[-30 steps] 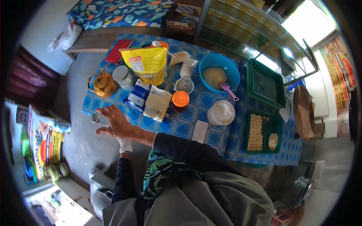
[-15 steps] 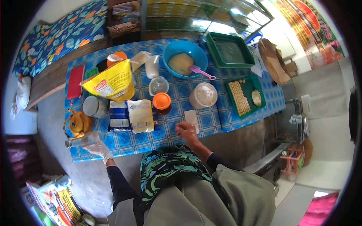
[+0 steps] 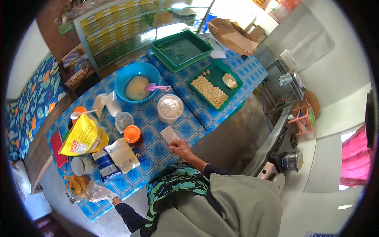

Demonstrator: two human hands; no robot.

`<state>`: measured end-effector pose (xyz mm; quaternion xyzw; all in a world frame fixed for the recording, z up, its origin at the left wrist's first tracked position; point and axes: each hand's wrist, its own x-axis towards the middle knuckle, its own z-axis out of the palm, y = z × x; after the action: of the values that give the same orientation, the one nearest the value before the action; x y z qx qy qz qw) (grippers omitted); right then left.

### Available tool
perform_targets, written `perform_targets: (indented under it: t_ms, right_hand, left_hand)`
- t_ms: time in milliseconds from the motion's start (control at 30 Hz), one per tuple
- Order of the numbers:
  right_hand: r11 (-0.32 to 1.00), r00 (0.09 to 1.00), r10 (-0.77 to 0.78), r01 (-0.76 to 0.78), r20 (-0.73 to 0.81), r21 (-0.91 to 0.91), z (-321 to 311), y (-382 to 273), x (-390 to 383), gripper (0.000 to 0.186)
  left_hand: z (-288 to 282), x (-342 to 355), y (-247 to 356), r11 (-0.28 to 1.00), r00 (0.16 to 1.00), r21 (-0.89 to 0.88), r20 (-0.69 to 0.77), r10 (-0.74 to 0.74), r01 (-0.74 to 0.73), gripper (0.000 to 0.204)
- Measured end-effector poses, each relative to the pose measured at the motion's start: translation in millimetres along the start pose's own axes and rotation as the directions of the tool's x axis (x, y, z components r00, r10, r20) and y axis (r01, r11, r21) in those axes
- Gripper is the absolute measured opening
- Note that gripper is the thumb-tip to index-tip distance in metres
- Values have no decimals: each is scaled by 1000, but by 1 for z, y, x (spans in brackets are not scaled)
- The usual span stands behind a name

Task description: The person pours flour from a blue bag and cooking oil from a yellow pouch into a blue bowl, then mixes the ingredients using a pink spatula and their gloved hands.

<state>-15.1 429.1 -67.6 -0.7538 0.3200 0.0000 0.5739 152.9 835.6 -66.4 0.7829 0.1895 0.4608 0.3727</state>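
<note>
My left hand, in a translucent glove, is closed round a clear glass bottle. The bottle lies nearly level at the table's near left corner, partly in front of an amber kettle. My right hand is bare, with a whitish film on its skin. Its fingers are loosely bent and nothing shows in them. It hovers at the near edge, beside a white paper sheet. Farther off stands a tub of white powder. Left of the paper is an orange-lidded jar.
A blue basin holds a pale mixture and a pink spatula. A green tray holds rows of small dough balls and a larger lump. Yellow bag, blue-and-white packets and a lidded glass jar crowd the left side.
The view has turned to the right, so the table appears slanted and more of the stove side shows. My left hand still grips the bottle; my right hand stays beside the paper.
</note>
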Motion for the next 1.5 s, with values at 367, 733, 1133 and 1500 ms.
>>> perform_targets:
  t_ms: [367, 733, 1133, 1500]
  right_hand:
    - [998, 998, 53, -53, -26, 22, -63, 46, -36, 26]
    - [757, 949, 271, -315, -164, -572, -149, 253, -40, 21]
    - [838, 946, 259, -120, 194, -533, -145, 283, 44, 24]
    - [876, 980, -97, 1, -174, -482, -109, 270, 15, 21]
  left_hand:
    - [1, -8, -11, 956, 997, 284, 29, 65, -71, 74]
    - [-72, -89, 13, 886, 994, 455, -93, -53, 90, 91]
    - [-138, -200, 20, 778, 813, 538, 579, -62, -324, 67]
    - [-81, -227, -19, 841, 3, -30, 999, 38, -541, 45]
